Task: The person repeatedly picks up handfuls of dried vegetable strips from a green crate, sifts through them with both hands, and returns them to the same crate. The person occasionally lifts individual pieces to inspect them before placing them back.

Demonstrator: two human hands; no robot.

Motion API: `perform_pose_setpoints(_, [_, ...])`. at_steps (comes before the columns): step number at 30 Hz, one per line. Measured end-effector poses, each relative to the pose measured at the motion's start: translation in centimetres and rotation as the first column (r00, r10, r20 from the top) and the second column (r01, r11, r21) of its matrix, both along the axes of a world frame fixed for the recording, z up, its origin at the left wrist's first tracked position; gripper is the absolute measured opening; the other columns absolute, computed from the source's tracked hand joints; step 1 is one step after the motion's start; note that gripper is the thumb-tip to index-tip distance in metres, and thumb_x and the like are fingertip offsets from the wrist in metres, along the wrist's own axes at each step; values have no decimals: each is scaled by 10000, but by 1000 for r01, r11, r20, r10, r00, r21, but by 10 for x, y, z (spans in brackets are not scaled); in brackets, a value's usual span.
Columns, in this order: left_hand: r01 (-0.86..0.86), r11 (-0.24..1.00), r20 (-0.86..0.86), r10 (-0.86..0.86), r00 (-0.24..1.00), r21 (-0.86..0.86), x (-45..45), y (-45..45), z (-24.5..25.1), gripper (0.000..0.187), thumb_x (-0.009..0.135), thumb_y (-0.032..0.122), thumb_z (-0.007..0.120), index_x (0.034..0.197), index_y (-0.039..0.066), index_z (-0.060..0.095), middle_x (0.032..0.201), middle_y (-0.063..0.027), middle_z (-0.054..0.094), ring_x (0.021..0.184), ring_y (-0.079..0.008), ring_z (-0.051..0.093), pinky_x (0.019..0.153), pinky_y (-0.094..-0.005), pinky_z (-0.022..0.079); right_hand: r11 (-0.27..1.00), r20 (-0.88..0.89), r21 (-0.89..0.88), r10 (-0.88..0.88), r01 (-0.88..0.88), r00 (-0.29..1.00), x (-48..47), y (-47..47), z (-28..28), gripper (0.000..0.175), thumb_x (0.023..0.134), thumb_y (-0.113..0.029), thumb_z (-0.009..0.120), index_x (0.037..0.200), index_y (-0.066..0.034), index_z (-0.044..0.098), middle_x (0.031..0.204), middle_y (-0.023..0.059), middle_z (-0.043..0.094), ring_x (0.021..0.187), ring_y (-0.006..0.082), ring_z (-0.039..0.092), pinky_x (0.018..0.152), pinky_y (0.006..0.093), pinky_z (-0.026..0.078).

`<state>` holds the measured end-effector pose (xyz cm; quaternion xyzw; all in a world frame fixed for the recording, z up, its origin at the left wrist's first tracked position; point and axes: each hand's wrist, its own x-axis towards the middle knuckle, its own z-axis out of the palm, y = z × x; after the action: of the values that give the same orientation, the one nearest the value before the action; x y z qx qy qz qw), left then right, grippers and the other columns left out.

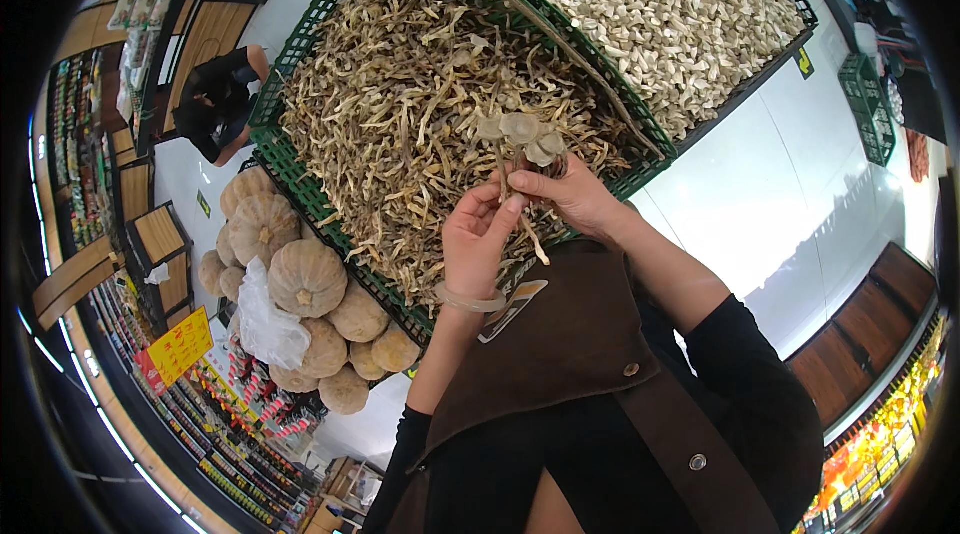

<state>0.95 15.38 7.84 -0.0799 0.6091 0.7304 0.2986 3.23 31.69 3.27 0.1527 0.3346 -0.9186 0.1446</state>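
My left hand [475, 235], with a pale bangle [471, 299] on the wrist, pinches the stem of a dried mushroom. My right hand [574, 196] grips a small bunch of long-stemmed dried mushrooms [520, 128], its thumb close to my left fingertips. Their round, flat caps point away from me, and one stem end [537, 240] hangs below the fingers. Both hands are above the near side of a green plastic crate [330, 222] heaped with loose dried mushrooms [405, 113]. Some fingers and stems are hidden behind my hands.
Beyond a green divider, another crate holds pale dried slices [645, 16]. Pumpkins [307, 279] are piled at the left, with a clear plastic bag [266, 320] on them. A person in black [217, 98] bends near the crate's left side. Shelves [180, 421] line the far left.
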Motion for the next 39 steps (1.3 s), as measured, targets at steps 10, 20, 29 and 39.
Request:
perform_pose_setpoints(10, [42, 997, 93, -48, 994, 69, 3, 4, 17, 450, 935, -66, 636, 1342, -48, 446, 1231, -191, 639, 1072, -284, 704, 873, -355, 612, 972, 137, 181, -176, 150, 975, 2, -4, 11, 311, 917, -233, 773, 1126, -43, 643, 958, -10, 662, 828, 83, 609, 760, 257, 511])
perform_pose_setpoints(20, [86, 996, 130, -83, 988, -21, 9, -2, 22, 577, 984, 107, 668, 1435, -40, 339, 940, -192, 738, 840, -262, 748, 744, -325, 608, 814, -123, 558, -112, 162, 986, 2, 1, 6, 286, 914, -199, 768, 1116, -15, 689, 976, -32, 659, 889, 69, 580, 823, 256, 474])
perform_pose_setpoints(29, [106, 994, 6, -106, 994, 3, 13, -5, 29, 574, 989, 72, 642, 1460, -33, 331, 864, -155, 725, 778, -251, 735, 735, -349, 613, 810, -44, 585, -16, 38, 999, 2, -1, 9, 265, 938, -203, 740, 1116, -11, 699, 957, -6, 700, 859, 60, 598, 791, 251, 491])
perform_pose_setpoints(39, [68, 998, 1, -68, 998, -7, 8, -18, 39, 493, 983, 11, 613, 1396, -22, 346, 828, -138, 702, 745, -199, 710, 709, -320, 610, 780, 5, 614, 143, -116, 990, -4, -1, 14, 300, 884, -268, 775, 1050, -23, 721, 844, -15, 672, 769, 59, 554, 717, 250, 465])
